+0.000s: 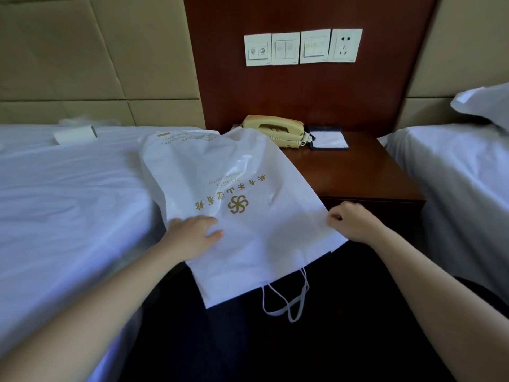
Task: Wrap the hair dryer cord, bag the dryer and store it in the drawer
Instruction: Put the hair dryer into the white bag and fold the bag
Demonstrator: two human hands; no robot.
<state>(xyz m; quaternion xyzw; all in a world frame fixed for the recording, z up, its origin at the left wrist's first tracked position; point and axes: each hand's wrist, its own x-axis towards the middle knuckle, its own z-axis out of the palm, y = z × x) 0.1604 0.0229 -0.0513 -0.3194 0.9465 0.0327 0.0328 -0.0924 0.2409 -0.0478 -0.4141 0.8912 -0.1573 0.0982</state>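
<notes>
A white drawstring bag (248,238) with gold print lies between the left bed and the nightstand, its cords (289,301) hanging toward me. A thin white plastic bag (192,161) lies partly under it, further back. My left hand (192,235) rests flat on the drawstring bag's left side, fingers spread. My right hand (349,221) pinches the bag's right edge. The hair dryer is not visible; whether it is inside the bag I cannot tell.
The dark wooden nightstand (366,172) carries a beige telephone (275,130) and a notepad (329,139). White beds flank it, left (63,194) and right (454,172). A white roll (75,133) lies on the left bed. Wall switches and a socket (345,45) sit above.
</notes>
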